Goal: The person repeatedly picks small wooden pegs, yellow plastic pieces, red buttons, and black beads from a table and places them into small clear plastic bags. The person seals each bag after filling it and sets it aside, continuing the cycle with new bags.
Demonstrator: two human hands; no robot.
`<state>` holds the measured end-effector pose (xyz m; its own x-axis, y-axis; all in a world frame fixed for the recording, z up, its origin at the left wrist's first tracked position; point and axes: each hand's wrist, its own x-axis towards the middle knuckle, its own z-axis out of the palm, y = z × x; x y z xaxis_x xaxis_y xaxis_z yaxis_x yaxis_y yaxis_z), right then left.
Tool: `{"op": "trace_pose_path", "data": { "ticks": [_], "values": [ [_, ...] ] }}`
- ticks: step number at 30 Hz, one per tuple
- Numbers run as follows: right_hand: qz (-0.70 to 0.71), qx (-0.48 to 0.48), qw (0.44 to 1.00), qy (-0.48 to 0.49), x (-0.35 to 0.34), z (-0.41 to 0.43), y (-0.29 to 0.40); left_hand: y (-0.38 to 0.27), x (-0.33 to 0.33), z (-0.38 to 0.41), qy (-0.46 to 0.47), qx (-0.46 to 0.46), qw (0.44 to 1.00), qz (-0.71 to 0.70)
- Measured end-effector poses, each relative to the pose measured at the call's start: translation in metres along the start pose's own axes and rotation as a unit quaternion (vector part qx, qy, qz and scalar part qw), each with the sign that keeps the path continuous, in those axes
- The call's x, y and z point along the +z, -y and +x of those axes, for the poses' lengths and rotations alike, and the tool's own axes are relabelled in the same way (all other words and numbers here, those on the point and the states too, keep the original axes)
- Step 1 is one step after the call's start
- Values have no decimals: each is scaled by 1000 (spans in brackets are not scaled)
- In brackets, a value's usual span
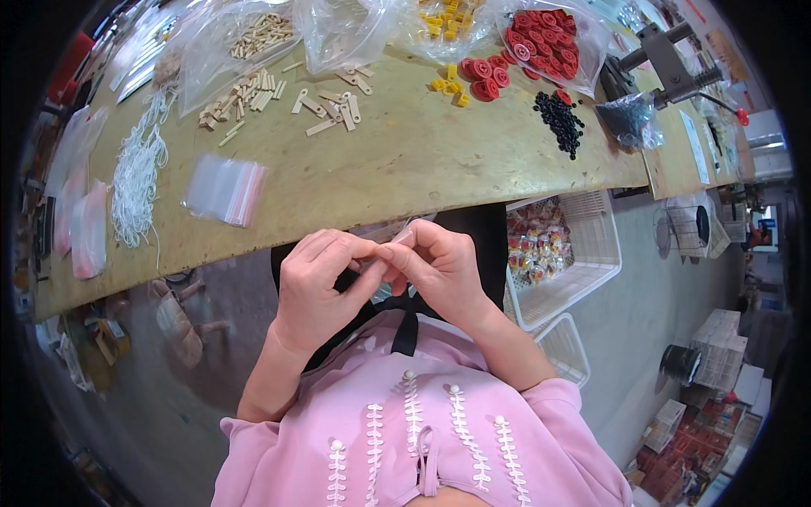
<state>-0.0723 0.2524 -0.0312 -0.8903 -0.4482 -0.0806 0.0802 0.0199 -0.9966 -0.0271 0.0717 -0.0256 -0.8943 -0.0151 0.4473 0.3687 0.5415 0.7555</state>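
Below the table edge, my left hand and my right hand meet at the fingertips. Between them they pinch a small clear plastic bag; its contents are hidden by the fingers. On the wooden table ahead lie a stack of zip bags, a bundle of white strings, short wooden sticks and flat wooden pieces with holes. Farther right are yellow plastic parts, red round plastic parts and a pile of small black rings.
A metal hand press stands at the table's right, beside a bag of dark parts. Under the table's edge at right, a white plastic crate holds many packed bags. A stool-like object is on the floor at left.
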Motion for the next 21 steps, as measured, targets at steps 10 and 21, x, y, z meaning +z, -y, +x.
{"op": "trace_pose_path", "data": {
  "ticks": [10, 21],
  "values": [
    [-64, 106, 991, 52, -13, 2, 6, 4, 14, -1, -28, -67, 994, 77],
    [-110, 64, 992, -5, -13, 4, -3, 14, -12, -9, 99, 79, 981, 150]
  ]
}}
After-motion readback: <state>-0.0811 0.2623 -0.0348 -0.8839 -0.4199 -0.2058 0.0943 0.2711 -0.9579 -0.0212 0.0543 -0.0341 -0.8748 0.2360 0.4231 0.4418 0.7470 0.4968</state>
